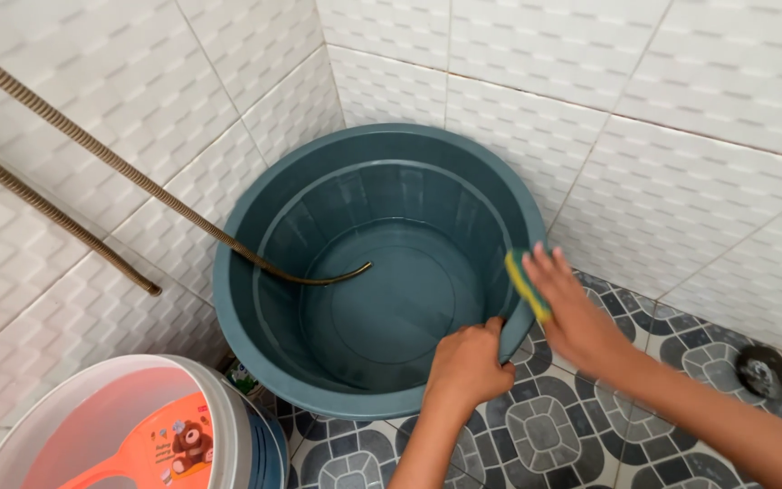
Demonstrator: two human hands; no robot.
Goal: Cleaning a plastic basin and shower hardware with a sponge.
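Observation:
A large dark teal plastic tub point(269, 199) stands tilted in the corner of a tiled room. My left hand point(469, 364) grips its near rim, thumb inside the tub. Just to the right, my right hand point(574, 311) presses a yellow and green sponge point(525, 282) against the tub's rim on the right side. A brown ribbed hose point(128, 177) comes from the upper left and its end hangs into the tub, over the wet inner bottom.
A second brown hose point(56, 215) runs down the left wall. A white bucket point(219, 398) with an orange and white item inside sits at the bottom left. White tiled walls enclose the corner; the floor has patterned blue-grey tiles, with a round floor drain point(759, 369) at the right.

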